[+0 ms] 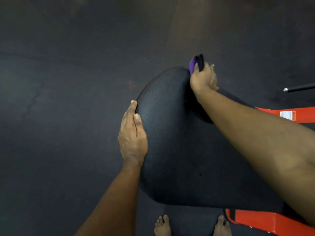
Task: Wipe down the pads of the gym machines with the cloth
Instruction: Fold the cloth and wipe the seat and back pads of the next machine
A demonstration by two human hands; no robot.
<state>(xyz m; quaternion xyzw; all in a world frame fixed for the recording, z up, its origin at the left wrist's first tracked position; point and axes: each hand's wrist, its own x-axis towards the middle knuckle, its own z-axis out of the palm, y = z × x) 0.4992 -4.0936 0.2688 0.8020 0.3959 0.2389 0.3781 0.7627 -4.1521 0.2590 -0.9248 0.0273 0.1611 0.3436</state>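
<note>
Left hand [133, 133] flat, fingers straight, on rounded black pad [179, 147] | right hand [203, 79] outstretched, fingers clutching purple-and-black cloth [194, 63] at pad's upper edge

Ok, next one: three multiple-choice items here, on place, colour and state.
1. Where is the cloth? A) in a bucket B) on a shelf C) at the pad's far end
2. What colour is the machine frame? A) blue B) orange C) white
3. What is the left hand doing? A) resting on the pad's left edge B) holding the cloth C) hanging clear of the pad

Answers:
1. C: the right hand grips it there.
2. B: orange shows beside the pad.
3. A: it lies along that edge.
</note>
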